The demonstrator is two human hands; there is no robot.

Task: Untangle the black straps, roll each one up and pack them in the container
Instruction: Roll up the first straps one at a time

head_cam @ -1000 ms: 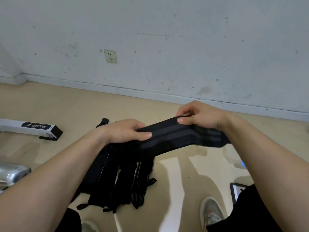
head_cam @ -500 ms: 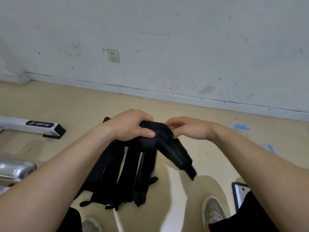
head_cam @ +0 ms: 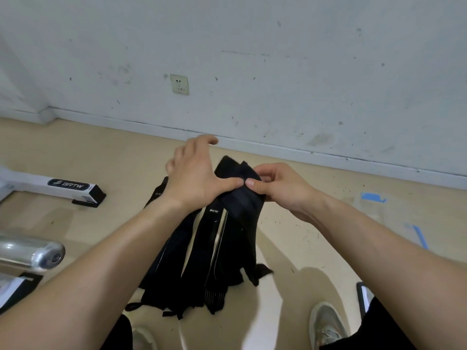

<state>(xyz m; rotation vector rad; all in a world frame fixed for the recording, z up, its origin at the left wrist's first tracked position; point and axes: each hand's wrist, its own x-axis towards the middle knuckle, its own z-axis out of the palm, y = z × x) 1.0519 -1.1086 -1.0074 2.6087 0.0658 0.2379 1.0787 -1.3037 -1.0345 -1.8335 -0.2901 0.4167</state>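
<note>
A bundle of several black straps (head_cam: pixel 202 261) hangs above the floor from under my left hand (head_cam: pixel 197 175). That hand's thumb presses on the top of the bundle and its fingers are blurred, lifted toward the wall. One wide black strap (head_cam: pixel 242 203) is folded over at the top. My right hand (head_cam: pixel 278 188) pinches its upper end between thumb and curled fingers, thumb tip to thumb tip with the left. No container is in view.
A white bar with a black BRTW label (head_cam: pixel 68 184) lies on the floor at left, with a silver cylinder (head_cam: pixel 38 253) below it. A dark tablet-like device (head_cam: pixel 364 296) is at lower right. My shoes (head_cam: pixel 326 324) are below. Blue tape (head_cam: pixel 372 197) marks the floor.
The strap was stretched out between both hands, then its loose end dropped. Now my right hand has come in beside the left and holds the strap folded on top of the bundle.
</note>
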